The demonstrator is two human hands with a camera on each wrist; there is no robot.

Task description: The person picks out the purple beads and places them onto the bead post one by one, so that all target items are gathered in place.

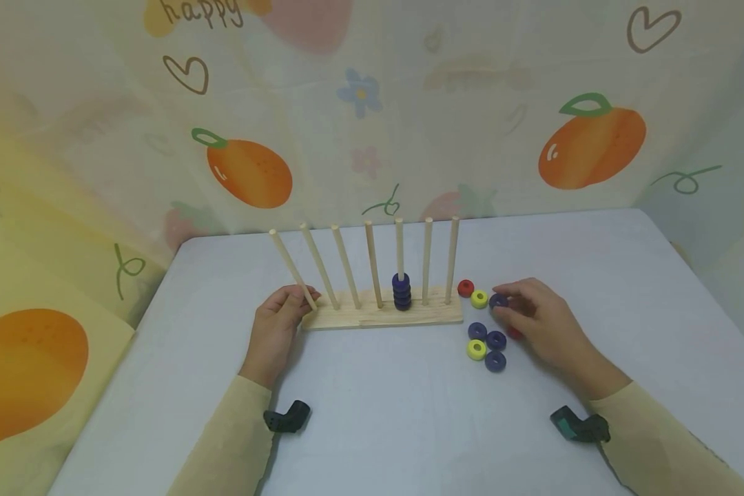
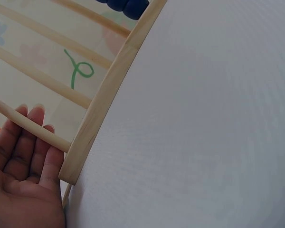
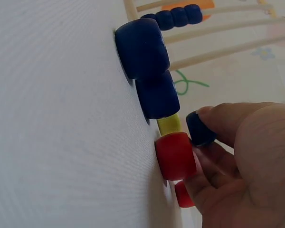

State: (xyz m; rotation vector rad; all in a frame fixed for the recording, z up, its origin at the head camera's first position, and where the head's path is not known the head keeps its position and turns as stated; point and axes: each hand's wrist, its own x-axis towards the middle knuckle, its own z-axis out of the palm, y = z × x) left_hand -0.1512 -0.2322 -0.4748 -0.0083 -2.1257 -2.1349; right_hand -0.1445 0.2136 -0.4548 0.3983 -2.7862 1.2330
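A wooden peg rack [image 1: 347, 317] with several upright pegs stands on the table, and a stack of dark blue beads [image 1: 401, 292] sits on one peg right of its middle. My left hand [image 1: 277, 324] grips the leftmost peg [image 2: 35, 127] low down by the rack's end, fingers behind it. Off the rack's right end, my right hand [image 1: 548, 331] pinches a dark blue bead [image 3: 199, 129] between thumb and fingers, raised off the cloth in the right wrist view. Beneath that hand a red bead [image 3: 175, 156] is partly hidden in the head view.
Loose beads lie right of the rack: a red bead [image 1: 466, 288], a yellow bead [image 1: 479, 298], another yellow bead [image 1: 476, 349] and 3 dark blue beads [image 1: 495, 361]. A white cloth covers the table [image 1: 372, 413]. Behind it hangs a fruit-printed curtain [image 1: 459, 138].
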